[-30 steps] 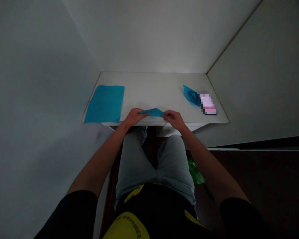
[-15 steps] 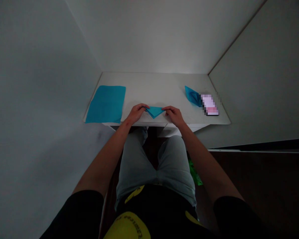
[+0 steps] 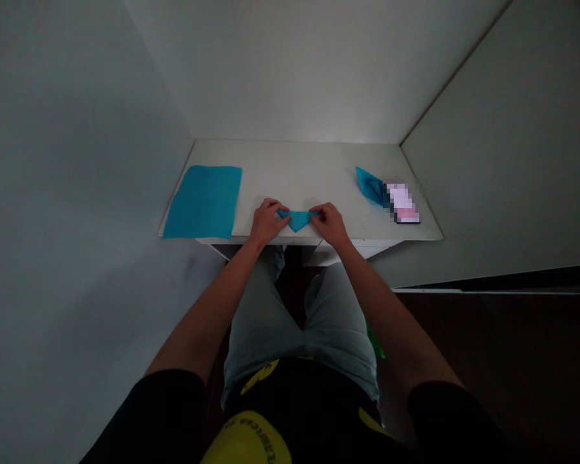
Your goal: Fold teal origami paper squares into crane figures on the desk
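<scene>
A small folded piece of blue paper point(image 3: 298, 220) lies near the front edge of the white table, its point towards me. My left hand point(image 3: 267, 220) pinches its left corner between thumb and fingers. At the opposite corner, my right hand point(image 3: 329, 223) grips the paper the same way. Both hands rest low over the tabletop, and the fingers cover the paper's two ends.
A larger blue sheet point(image 3: 203, 201) lies flat at the table's left. To the right, a folded blue paper shape point(image 3: 368, 185) sits against a phone point(image 3: 404, 205) with a blurred screen. Walls enclose the white table point(image 3: 294, 161) at the back and sides.
My hands have moved inward along the folded paper, and less of its width shows between them. The other papers and the phone stay where they were on the table.
</scene>
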{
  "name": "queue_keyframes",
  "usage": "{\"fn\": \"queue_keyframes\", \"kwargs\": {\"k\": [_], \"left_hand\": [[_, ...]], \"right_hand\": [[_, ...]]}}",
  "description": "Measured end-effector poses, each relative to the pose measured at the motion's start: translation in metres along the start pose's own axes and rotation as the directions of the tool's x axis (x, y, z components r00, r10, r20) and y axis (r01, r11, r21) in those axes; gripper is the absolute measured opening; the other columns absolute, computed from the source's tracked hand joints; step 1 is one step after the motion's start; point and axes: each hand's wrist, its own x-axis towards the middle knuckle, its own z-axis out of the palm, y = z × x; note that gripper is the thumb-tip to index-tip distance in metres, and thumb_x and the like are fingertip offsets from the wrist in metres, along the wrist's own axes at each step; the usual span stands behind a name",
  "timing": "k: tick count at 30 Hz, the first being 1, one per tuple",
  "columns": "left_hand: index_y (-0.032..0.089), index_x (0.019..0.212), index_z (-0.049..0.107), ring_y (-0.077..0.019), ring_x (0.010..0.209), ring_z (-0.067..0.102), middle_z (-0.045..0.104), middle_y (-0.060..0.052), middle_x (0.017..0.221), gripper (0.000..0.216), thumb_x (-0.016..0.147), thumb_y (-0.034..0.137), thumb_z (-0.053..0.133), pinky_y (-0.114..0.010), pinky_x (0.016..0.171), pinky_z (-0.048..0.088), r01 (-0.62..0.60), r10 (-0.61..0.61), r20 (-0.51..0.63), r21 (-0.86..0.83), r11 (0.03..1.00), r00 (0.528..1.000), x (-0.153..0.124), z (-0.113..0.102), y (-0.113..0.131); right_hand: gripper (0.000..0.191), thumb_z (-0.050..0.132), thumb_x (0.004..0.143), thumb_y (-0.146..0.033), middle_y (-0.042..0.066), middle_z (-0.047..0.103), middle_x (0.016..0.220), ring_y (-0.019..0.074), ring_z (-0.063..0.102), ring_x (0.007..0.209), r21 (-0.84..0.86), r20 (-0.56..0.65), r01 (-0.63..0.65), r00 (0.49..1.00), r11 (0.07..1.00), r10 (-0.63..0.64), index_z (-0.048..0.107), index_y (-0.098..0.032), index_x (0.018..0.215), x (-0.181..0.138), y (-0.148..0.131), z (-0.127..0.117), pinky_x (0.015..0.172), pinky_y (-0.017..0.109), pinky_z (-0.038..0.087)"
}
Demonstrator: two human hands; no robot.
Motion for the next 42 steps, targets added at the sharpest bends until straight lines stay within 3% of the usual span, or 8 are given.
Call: {"fn": "queue_keyframes", "kwargs": {"k": [4, 7, 9, 14, 19, 30, 36, 42], "left_hand": [[0.027, 0.119, 0.084, -0.0312, 0.132, 0.063, 0.074, -0.010, 0.133, 0.021, 0.100, 0.029, 0.075, -0.050, 0.116, 0.049, -0.147, 0.144, 0.027, 0.188, 0.971, 0.989, -0.008, 0.002, 0.008], [0.029, 0.122, 0.084, -0.0324, 0.131, 0.060, 0.074, -0.010, 0.132, 0.024, 0.104, 0.029, 0.069, -0.050, 0.111, 0.048, -0.170, 0.162, 0.054, 0.275, 0.946, 0.985, -0.012, 0.002, 0.014], [0.030, 0.122, 0.084, -0.0330, 0.128, 0.059, 0.073, -0.011, 0.131, 0.023, 0.103, 0.032, 0.070, -0.050, 0.108, 0.048, -0.146, 0.140, 0.042, 0.324, 0.935, 0.989, -0.014, 0.001, 0.017], [0.027, 0.123, 0.085, -0.0357, 0.122, 0.060, 0.069, -0.014, 0.129, 0.039, 0.093, 0.052, 0.085, -0.052, 0.108, 0.046, -0.134, 0.121, 0.061, 0.331, 0.934, 0.991, -0.016, 0.000, 0.024], [0.028, 0.132, 0.081, -0.0377, 0.126, 0.061, 0.066, -0.014, 0.136, 0.047, 0.091, 0.051, 0.086, -0.053, 0.111, 0.043, -0.128, 0.107, 0.090, 0.277, 0.952, 0.990, -0.014, 0.000, 0.024], [0.028, 0.139, 0.073, -0.0370, 0.137, 0.061, 0.065, -0.013, 0.146, 0.053, 0.093, 0.051, 0.085, -0.051, 0.114, 0.042, -0.178, 0.140, 0.196, 0.194, 0.965, 0.971, -0.009, -0.002, 0.019], [0.027, 0.130, 0.072, -0.0357, 0.129, 0.066, 0.067, -0.012, 0.140, 0.051, 0.088, 0.046, 0.092, -0.051, 0.110, 0.045, -0.081, 0.056, 0.148, 0.170, 0.982, 0.987, 0.006, 0.013, 0.032], [0.023, 0.116, 0.067, -0.0232, 0.102, 0.071, 0.068, -0.007, 0.125, 0.032, 0.091, 0.028, 0.087, -0.042, 0.100, 0.053, -0.123, 0.123, 0.089, -0.016, 0.992, 0.988, 0.013, 0.026, 0.041]], "right_hand": [[0.036, 0.060, 0.104, -0.027, 0.016, 0.065, 0.147, 0.0355, 0.056, 0.127, -0.353, 0.050, 0.120, 0.993, 0.928, -0.109, 0.080, -0.026, 0.134, -0.007, -0.016, 0.006, 0.115, 0.057, 0.047], [0.042, 0.056, 0.110, -0.033, 0.009, 0.057, 0.164, 0.0395, 0.045, 0.140, -0.470, 0.187, 0.204, 0.974, 0.859, -0.130, 0.075, -0.033, 0.147, -0.013, -0.026, 0.008, 0.117, 0.060, 0.043], [0.041, 0.058, 0.110, -0.040, 0.008, 0.056, 0.167, 0.0412, 0.042, 0.141, -0.487, 0.187, 0.201, 0.975, 0.850, -0.124, 0.074, -0.033, 0.147, -0.016, -0.027, 0.007, 0.115, 0.062, 0.043], [0.031, 0.068, 0.105, -0.047, 0.011, 0.064, 0.157, 0.0431, 0.045, 0.137, -0.391, 0.030, 0.117, 0.993, 0.913, -0.115, 0.082, -0.031, 0.128, -0.018, -0.006, -0.004, 0.111, 0.067, 0.045], [0.032, 0.073, 0.100, -0.056, 0.015, 0.073, 0.134, 0.0405, 0.057, 0.126, -0.315, -0.075, 0.057, 0.994, 0.947, -0.085, 0.080, -0.027, 0.112, -0.015, 0.013, -0.017, 0.111, 0.065, 0.048], [0.043, 0.061, 0.107, -0.058, 0.016, 0.072, 0.125, 0.0335, 0.068, 0.108, -0.217, -0.037, 0.062, 0.997, 0.974, -0.072, 0.075, -0.022, 0.126, -0.008, 0.014, -0.021, 0.106, 0.055, 0.053], [0.051, 0.062, 0.104, -0.067, 0.014, 0.068, 0.126, 0.0281, 0.069, 0.096, -0.127, -0.031, 0.030, 0.999, 0.991, -0.034, 0.075, -0.024, 0.128, 0.000, 0.022, -0.024, 0.099, 0.051, 0.060], [0.069, 0.054, 0.103, -0.079, 0.013, 0.064, 0.129, 0.0232, 0.065, 0.088, 0.066, -0.065, 0.012, 0.998, 0.998, -0.008, 0.067, -0.026, 0.145, 0.007, 0.023, -0.031, 0.090, 0.046, 0.063]]}}
